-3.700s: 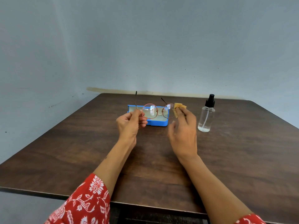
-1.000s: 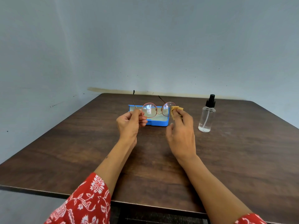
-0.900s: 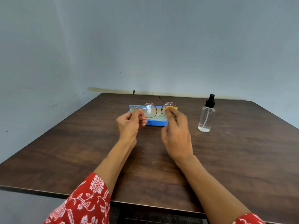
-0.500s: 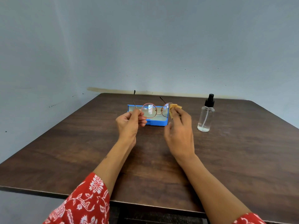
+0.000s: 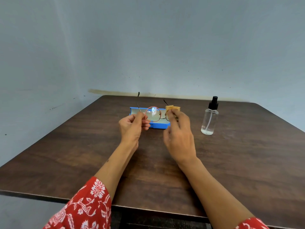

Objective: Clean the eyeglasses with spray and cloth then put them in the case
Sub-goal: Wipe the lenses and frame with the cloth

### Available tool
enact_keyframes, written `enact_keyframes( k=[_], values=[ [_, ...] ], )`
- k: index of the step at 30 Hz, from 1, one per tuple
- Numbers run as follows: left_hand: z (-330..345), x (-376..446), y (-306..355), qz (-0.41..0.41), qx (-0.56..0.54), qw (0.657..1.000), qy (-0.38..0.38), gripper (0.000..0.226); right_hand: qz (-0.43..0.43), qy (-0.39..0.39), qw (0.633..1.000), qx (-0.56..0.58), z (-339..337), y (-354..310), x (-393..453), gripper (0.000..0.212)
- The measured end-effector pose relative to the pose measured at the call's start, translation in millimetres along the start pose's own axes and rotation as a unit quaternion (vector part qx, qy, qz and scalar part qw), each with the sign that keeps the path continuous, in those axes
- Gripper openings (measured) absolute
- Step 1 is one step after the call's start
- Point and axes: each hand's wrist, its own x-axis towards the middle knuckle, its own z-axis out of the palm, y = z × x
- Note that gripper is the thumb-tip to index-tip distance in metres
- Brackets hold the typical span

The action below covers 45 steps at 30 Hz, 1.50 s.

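Holding the eyeglasses [image 5: 154,115] up just in front of the open blue case [image 5: 158,126], I pinch their left temple with my left hand [image 5: 132,128]. My right hand [image 5: 179,139] pinches the yellow cloth [image 5: 171,107] around the right lens. The frame's long axis runs left to right, parallel to the case behind it. The spray bottle [image 5: 209,119] stands right of the case, nearer my right hand.

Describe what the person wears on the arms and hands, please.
Both forearms are bare from above the elbow down. The left sleeve is red cloth with a white floral and leaf print, and ends near the elbow. Only a small corner of the right sleeve shows at the bottom edge, with the same red and white print. The left hand and right hand show no gloves, rings, watch or bracelets.
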Motion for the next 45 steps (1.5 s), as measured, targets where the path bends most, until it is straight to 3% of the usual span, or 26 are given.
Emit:
enact_keyframes(
  k=[3,7,9,16,22,28,35,42,45],
  values=[
    [0,0,1,0.002,-0.001,1.0,-0.001,0.02,-0.059,-0.026,0.998,-0.002,3,-5,1,0.044],
    [1,0,1,0.004,-0.005,1.0,0.001,0.02,0.067,0.019,0.997,0.019,-2,7,0,0.043],
    [1,1,1,0.004,-0.005,1.0,0.003,0.02,0.086,0.023,0.996,0.016,-2,10,0,0.045],
    [0,1,3,0.003,-0.026,1.0,0.011,0.023,-0.053,-0.023,0.998,0.014,4,-5,-2,0.044],
    [-1,0,5,0.002,-0.031,0.999,0.015,0.021,0.06,0.032,0.998,0.02,0,7,-2,0.043],
    [-2,2,5,-0.003,-0.037,0.999,0.03,0.019,-0.035,-0.024,0.999,0.028,5,-2,-4,0.043],
    [-1,2,5,0.003,-0.033,0.999,0.022,0.021,0.075,0.031,0.996,0.033,3,8,-3,0.043],
    [-1,1,5,0.008,-0.03,0.999,0.024,0.022,-0.039,-0.016,0.999,0.033,4,-5,-3,0.044],
    [-2,1,6,0.007,-0.026,0.999,0.023,0.02,0.001,0.008,0.999,0.037,3,1,-1,0.042]
  ],
)
